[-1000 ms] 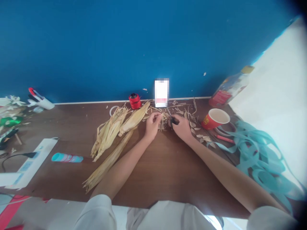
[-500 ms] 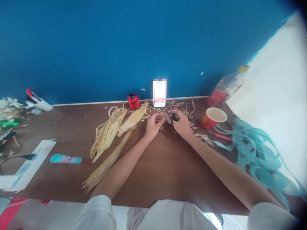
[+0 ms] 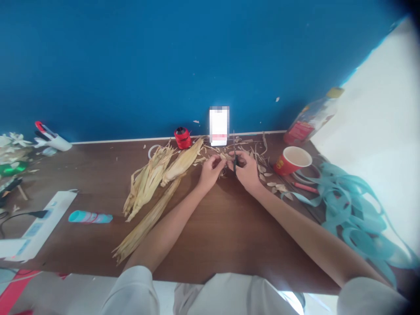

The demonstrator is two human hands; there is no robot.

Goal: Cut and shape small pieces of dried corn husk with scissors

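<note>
In the head view my left hand [image 3: 210,169] pinches a small piece of dried corn husk [image 3: 224,156] between thumb and fingers. Close beside it, my right hand [image 3: 247,169] is closed around black-handled scissors [image 3: 235,161], whose blades point up and away from me. The fingertips of both hands almost meet, partly hiding the husk piece. Thin husk scraps [image 3: 260,164] lie scattered around and behind the hands. Larger dried corn husks [image 3: 149,181] rest on the table left of my left hand, and a long narrow husk [image 3: 149,223] lies near my left forearm.
A lit phone [image 3: 218,127] leans on the blue wall behind my hands, a red object [image 3: 182,138] to its left. Rightward are a red paper cup [image 3: 285,166], a plastic bottle [image 3: 310,118] and tangled teal ribbon [image 3: 357,210]. A power strip [image 3: 42,225] and blue tube [image 3: 90,217] sit left.
The husk piece at my left fingertips shows more clearly now. The scissors have shifted slightly in my right hand, and both hands stay in nearly the same place.
</note>
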